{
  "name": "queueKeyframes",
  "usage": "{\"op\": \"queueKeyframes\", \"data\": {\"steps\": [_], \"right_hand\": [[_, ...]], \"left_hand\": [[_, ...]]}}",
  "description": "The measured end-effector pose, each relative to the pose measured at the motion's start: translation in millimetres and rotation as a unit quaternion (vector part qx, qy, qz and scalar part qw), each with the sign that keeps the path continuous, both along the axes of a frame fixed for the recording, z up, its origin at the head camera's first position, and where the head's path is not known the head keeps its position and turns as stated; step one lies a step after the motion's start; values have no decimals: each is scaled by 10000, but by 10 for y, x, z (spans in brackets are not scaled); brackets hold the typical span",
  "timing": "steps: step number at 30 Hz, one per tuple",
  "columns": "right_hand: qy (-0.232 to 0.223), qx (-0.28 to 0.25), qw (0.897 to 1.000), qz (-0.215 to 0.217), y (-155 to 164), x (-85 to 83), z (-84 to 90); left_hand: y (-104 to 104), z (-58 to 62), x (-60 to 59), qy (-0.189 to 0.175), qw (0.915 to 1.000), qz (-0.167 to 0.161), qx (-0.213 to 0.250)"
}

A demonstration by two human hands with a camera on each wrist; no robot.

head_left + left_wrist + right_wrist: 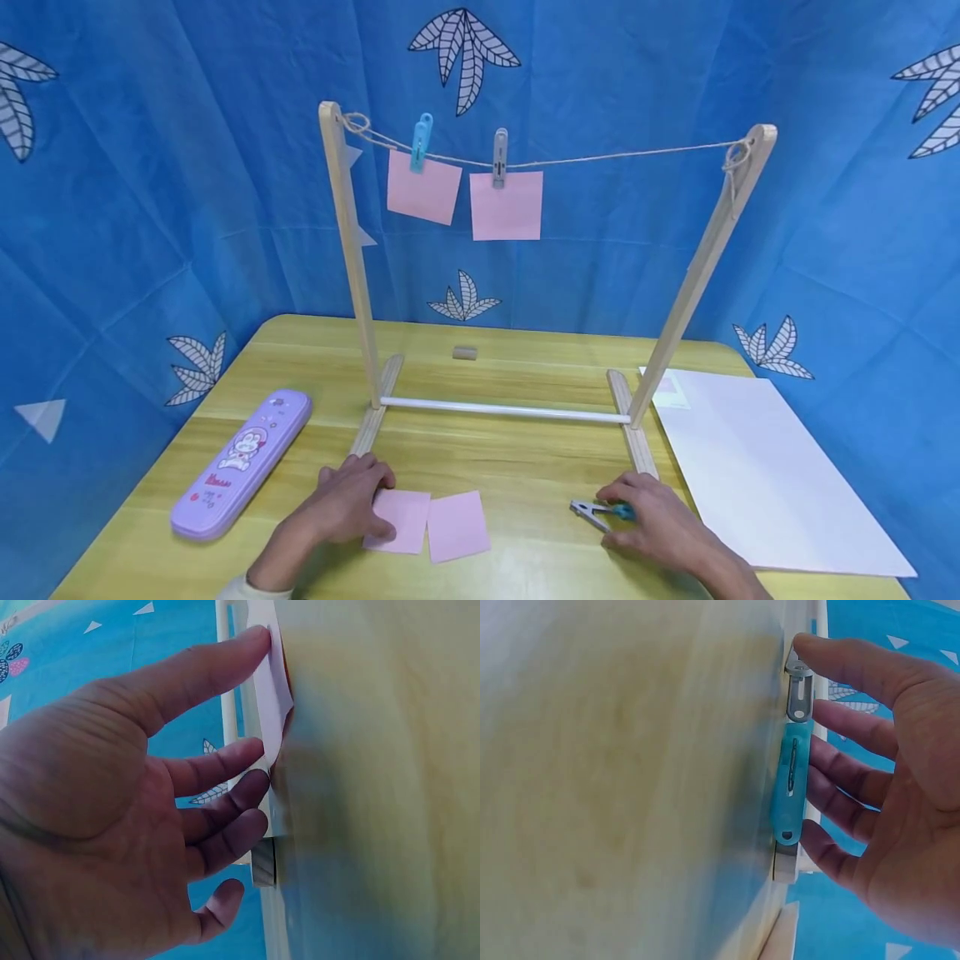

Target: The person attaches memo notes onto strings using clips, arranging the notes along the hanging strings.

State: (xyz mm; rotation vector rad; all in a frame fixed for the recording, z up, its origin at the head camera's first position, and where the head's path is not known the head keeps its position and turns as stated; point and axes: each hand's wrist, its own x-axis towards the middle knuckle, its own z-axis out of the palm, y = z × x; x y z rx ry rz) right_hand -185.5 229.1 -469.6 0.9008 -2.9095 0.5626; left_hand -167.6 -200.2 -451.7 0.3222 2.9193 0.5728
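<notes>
My left hand (345, 504) is over the left of two pink paper squares (408, 525). In the left wrist view its thumb and index fingertip touch the slightly bent paper (276, 690), spread well apart. The other pink square (458, 527) lies just right of it. My right hand (656, 521) rests beside a grey clothespin (588, 513) and a teal clothespin (624, 511) on the table. Its thumb tip is at the grey clothespin (799, 694) in the right wrist view, with the fingers loosely bent along the teal clothespin (789, 784).
A wooden frame (350, 250) carries a string (622, 156). On it hang two pink squares, under a blue clothespin (422, 142) and a grey clothespin (500, 154). A purple pencil case (243, 462) lies left, a white board (780, 475) right, and a small wooden block (465, 353) behind.
</notes>
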Motion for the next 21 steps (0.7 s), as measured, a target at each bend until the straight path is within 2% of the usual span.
{"op": "queueKeyframes", "data": {"steps": [8,13,21], "right_hand": [[-103,14,9999,36,9,-30,-26],[-220,21,9998,15,10,-40,-34],[-126,-23,9999,-73,2,-45,-22]], "left_hand": [[33,-4,10,-88,9994,282,-190],[45,5,17,-193,9994,272,-65],[30,-19,12,-265,9994,129,207]]}}
